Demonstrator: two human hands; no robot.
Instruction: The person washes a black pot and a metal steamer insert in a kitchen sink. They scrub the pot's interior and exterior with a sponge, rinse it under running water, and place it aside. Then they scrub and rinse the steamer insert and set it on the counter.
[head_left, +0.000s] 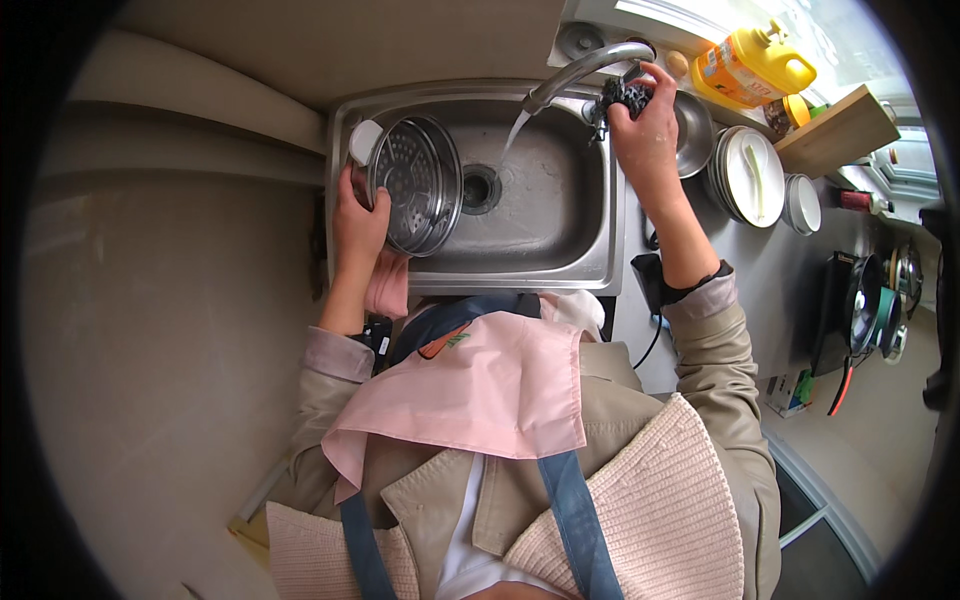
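My left hand (360, 221) grips the near left rim of a metal steamer pot with a perforated bottom (415, 184), tilted over the left part of the stainless steel sink (555, 225). A white piece (366, 142), perhaps a handle cover, sits at the pot's left edge. My right hand (646, 127) is raised at the sink's far right corner, with a dark grey scouring pad (624, 99) between thumb and fingers, close to the faucet. From the curved metal faucet (592, 67) water runs into the basin, right of the drain (480, 189).
Right of the sink stand a metal bowl (694, 135), stacked white plates (757, 176) and small white bowls (805, 204). A yellow pump jug (750, 67) is on the sill beside a wooden board (840, 135). Pans (865, 300) lie farther right. A wall borders the sink's left.
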